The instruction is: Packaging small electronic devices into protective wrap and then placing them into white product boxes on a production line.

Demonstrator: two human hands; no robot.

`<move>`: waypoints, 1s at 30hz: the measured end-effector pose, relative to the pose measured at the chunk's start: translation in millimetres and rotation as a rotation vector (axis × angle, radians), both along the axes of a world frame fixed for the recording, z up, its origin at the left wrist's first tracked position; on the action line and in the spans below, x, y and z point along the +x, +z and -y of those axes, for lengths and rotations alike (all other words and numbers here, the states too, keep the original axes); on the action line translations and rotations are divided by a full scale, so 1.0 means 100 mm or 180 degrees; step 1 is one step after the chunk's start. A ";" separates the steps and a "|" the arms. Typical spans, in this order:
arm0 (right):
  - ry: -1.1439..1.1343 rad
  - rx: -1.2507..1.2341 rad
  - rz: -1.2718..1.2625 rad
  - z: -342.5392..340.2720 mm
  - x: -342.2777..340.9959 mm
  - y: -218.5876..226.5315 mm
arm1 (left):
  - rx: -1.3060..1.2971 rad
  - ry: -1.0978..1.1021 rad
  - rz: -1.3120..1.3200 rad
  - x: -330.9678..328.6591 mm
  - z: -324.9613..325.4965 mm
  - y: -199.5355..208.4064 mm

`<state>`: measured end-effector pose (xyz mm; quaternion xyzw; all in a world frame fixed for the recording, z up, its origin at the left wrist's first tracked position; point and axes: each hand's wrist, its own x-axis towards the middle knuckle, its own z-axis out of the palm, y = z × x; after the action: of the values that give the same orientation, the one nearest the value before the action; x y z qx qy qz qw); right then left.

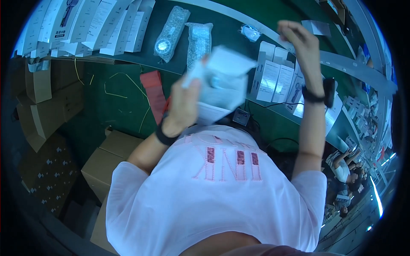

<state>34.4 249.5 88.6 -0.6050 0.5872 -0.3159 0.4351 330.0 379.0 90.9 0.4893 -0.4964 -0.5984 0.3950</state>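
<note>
My left hand (184, 100) grips a white carton (226, 64) by its left side, in front of my chest. The carton's flaps are up, and something pale and glossy lies inside, too blurred to name. My right hand (299, 36) is raised above the right part of the bench, its fingers loosely bent and apart, with nothing visible in them. Below it stand several white cartons (270, 81), some with raised flaps. Two bubble-wrapped items (172, 34) (199, 40) lie on the green bench beyond the held carton. A small plastic-wrapped bundle (250, 33) is left of my right hand.
Several white printed cartons (102, 25) stand in a row at the far left. A red strip (153, 91) hangs at the bench edge, near a small dark device (241, 116) with cables. Brown cardboard boxes (113, 155) are at lower left. Other people (344, 170) work at far right.
</note>
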 end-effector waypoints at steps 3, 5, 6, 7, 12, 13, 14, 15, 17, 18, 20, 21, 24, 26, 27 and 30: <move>0.0174 -0.0534 -0.1698 0.33 -0.17 -1.30 | 0.0147 0.0951 -0.0330 0.45 -0.10 0.09; 0.0409 -0.0771 -0.2214 0.29 -0.09 -1.93 | 0.0092 0.1404 -0.0607 0.71 -0.07 0.25; 0.0409 -0.0406 -0.2510 0.28 0.03 -2.06 | 0.0033 0.1585 -0.0770 0.85 -0.06 0.29; 0.0363 -0.0661 -0.2630 0.26 0.15 -2.07 | -0.0039 0.1785 -0.0928 0.98 -0.08 0.34; -0.0286 -0.0102 -0.2693 0.26 0.26 -1.53 | -0.0155 0.1069 -0.2438 1.20 0.33 0.17; -0.0417 -0.0331 -0.2299 0.26 0.32 -1.24 | 0.0027 0.0856 -0.2677 1.07 0.47 0.15; -0.0554 0.0105 -0.1549 0.22 0.44 -0.78 | -0.0041 0.0872 -0.2692 0.97 0.57 0.13; -0.0707 0.0531 -0.0806 0.15 0.57 -0.29 | -0.0042 0.0363 -0.1601 0.85 0.70 0.10; -0.0833 0.0001 0.0910 -0.12 0.70 0.42 | -0.0081 -0.0697 0.0572 0.58 0.92 0.12; -0.0990 -0.0364 0.1200 -0.22 0.90 0.79 | -0.0152 -0.0756 0.0534 0.43 0.95 0.10; -0.1059 -0.1004 0.1199 -0.40 1.05 1.22 | -0.0882 -0.0512 -0.0237 0.15 0.94 0.10; -0.0862 -0.1218 0.0979 -0.44 1.07 1.28 | -0.0850 -0.0691 -0.0195 0.12 0.94 0.14; -0.0773 -0.1485 0.0493 -0.52 1.26 1.40 | -0.0831 -0.0940 -0.0284 -0.04 0.96 0.24; -0.0215 -0.0613 -0.0490 -0.61 1.17 1.45 | -0.0773 -0.1037 -0.0455 -0.16 0.98 0.24; -0.0073 -0.0153 -0.0795 -0.64 1.15 1.47 | -0.0672 -0.1051 -0.0595 -0.21 0.99 0.24; 0.0564 -0.0669 -0.1557 -0.62 1.04 1.48 | -0.0856 -0.0956 -0.0681 -0.41 0.93 0.37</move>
<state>138.5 312.0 236.8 -0.7541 0.5836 -0.1804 0.2412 288.9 286.4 128.2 0.2867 -0.5943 -0.6274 0.4135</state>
